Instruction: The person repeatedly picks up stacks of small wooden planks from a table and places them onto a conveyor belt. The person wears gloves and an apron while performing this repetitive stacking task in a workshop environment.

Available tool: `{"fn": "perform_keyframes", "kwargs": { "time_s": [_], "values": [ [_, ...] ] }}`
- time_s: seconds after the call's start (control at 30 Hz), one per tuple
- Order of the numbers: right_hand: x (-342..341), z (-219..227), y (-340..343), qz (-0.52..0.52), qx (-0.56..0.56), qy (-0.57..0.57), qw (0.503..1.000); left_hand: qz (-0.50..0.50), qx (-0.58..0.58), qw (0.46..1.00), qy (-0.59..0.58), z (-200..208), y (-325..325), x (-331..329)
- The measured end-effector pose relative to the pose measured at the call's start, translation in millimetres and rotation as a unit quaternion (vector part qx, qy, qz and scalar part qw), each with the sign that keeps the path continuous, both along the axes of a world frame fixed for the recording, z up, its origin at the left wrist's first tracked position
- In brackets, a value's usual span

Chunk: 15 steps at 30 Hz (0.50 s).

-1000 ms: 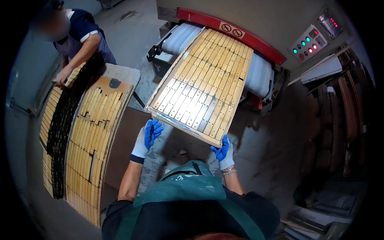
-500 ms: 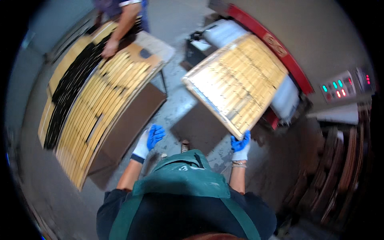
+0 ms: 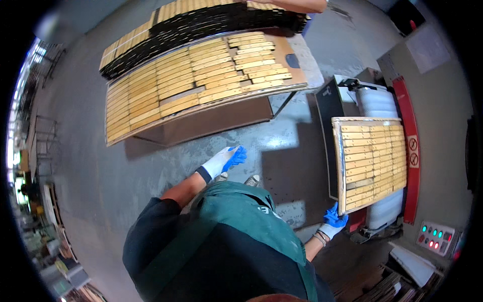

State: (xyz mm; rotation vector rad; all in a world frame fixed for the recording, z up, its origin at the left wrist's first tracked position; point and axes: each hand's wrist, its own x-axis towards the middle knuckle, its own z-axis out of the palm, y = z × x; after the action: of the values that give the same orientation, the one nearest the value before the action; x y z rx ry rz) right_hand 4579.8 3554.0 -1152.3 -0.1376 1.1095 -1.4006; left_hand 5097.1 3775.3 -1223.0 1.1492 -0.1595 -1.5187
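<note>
My right hand (image 3: 334, 220) is at the lower right of the frame, its blue fingers bent against the lower-left corner of the tray (image 3: 339, 166); I cannot tell whether they pinch it. The tray, right of centre, carries rows of yellow slats (image 3: 358, 163) and lies across the white belt (image 3: 377, 103), its right end at the machine's red bar (image 3: 411, 186). My left hand (image 3: 227, 160) hangs mid-frame, empty, fingers loosely curled and apart from everything. Above it, the tabletop (image 3: 308, 63) bears more slats and, behind them, a dark-edged stack (image 3: 201, 24). A co-worker's forearm (image 3: 302, 4) crosses the top edge. Lower right, a panel (image 3: 435, 237) shows green and red lights.
</note>
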Motion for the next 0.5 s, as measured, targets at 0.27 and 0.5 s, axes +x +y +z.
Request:
{"fn": "perform_keyframes", "kwargs": {
  "time_s": [0.27,0.5],
  "values": [
    [-6.0,6.6,-7.7,0.006,-0.034,-0.090,0.995,0.038,-0.033,0.974,-0.220,12.8,56.7,41.6],
    [-4.6,9.4,-16.4,0.015,-0.061,-0.067,0.996,0.108,0.100,0.812,-0.566,41.5,96.8,137.8]
  ]
}}
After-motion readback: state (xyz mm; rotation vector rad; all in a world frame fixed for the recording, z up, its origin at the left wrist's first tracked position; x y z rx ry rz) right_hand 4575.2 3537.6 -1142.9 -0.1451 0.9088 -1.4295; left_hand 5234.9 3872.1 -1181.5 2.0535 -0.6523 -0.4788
